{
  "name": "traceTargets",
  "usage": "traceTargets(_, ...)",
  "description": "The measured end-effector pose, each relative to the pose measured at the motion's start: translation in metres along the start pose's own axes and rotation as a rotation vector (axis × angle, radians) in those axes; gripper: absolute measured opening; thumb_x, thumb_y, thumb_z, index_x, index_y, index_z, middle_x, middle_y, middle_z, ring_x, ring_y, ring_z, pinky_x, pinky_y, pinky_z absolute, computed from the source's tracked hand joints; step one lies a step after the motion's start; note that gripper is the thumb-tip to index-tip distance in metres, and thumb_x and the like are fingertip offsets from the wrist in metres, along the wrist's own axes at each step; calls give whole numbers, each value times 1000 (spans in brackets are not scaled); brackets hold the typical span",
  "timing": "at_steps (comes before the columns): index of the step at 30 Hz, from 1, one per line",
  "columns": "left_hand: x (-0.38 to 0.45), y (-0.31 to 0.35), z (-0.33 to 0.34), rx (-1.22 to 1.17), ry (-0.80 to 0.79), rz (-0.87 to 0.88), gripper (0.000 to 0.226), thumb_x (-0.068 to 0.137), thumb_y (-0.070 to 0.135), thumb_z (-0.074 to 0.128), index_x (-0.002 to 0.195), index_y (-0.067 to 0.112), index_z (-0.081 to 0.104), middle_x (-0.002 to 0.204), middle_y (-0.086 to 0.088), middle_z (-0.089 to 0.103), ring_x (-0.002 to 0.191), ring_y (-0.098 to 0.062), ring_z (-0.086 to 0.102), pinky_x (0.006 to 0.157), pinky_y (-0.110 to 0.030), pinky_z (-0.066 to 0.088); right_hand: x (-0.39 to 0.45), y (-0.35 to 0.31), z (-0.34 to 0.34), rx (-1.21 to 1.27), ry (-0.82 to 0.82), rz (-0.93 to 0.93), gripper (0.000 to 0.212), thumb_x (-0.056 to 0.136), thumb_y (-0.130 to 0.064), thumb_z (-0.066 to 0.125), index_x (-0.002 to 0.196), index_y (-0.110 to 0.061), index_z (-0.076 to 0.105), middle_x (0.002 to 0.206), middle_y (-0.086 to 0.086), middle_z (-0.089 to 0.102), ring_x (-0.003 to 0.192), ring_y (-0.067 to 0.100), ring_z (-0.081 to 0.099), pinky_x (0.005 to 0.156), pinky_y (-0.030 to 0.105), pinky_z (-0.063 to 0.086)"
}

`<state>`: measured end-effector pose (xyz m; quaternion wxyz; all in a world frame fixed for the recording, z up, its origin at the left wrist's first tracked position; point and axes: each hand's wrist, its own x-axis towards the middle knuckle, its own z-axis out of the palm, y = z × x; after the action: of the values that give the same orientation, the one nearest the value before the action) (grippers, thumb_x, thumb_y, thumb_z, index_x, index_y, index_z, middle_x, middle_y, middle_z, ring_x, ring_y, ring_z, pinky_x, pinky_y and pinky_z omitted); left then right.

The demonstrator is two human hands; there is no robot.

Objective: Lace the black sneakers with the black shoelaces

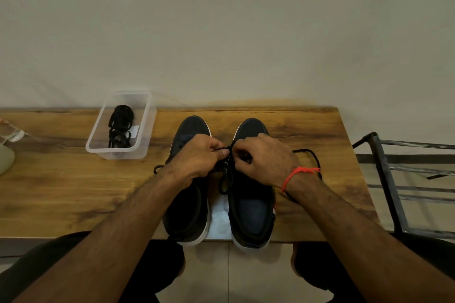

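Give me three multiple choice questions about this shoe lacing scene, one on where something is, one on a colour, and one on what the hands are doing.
1. Where is the spare bundled shoelace?
A. In the clear plastic container
B. Inside the right sneaker
C. On the floor

2. What colour is the thread on the right wrist?
A. Blue
B. Red-orange
C. White

3. What are the hands doing?
A. Resting flat on the table
B. Both pinching a black lace between the sneakers
C. Lifting one sneaker

Answers:
1. A: the bundle lies in the clear plastic container left of the sneakers.
2. B: the thread is red-orange.
3. B: the left hand and right hand both pinch the black lace.
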<state>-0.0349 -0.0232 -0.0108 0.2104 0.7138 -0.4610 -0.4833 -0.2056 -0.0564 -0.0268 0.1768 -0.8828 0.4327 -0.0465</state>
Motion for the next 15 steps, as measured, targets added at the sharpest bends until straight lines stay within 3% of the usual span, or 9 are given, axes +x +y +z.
traceTargets(2,-1,0,1,31,1,8,17,102,19,61,93,14,75,84,-12,76,55,-5,59,47,-15,41,1,0,3,7,26,18,17,96,-44,51,98,-31,62,92,-7,64,87,17,50,70,34,45)
traceTargets(5,-4,3,-2,-30,-29,-35,21,105,18,56,99,9,74,81,-11,73,53,-2,62,38,-15,34,3,1,5,74,25,67,18,97,-43,55,102,-30,65,95,-6,66,92,15,52,77,35,49)
traceTargets(8,-6,4,-8,-96,-113,-70,18,105,11,53,104,8,71,91,-11,76,67,-5,71,37,-15,29,5,5,7,165,11,105,16,95,-43,60,102,-30,68,96,-6,69,97,15,58,85,39,53)
traceTargets(11,-3,0,-5,28,-56,-1,11,98,10,64,96,12,75,83,-5,78,70,-10,74,51,-13,48,6,7,6,203,-13,119,15,95,-42,62,100,-31,69,96,-7,70,97,16,60,88,43,53)
traceTargets(15,-4,0,-1,148,-4,60,6,95,21,71,93,17,74,81,2,78,65,-9,74,64,-17,54,6,7,1,222,-40,130,14,95,-42,63,101,-32,70,95,-10,70,98,14,61,90,43,53)
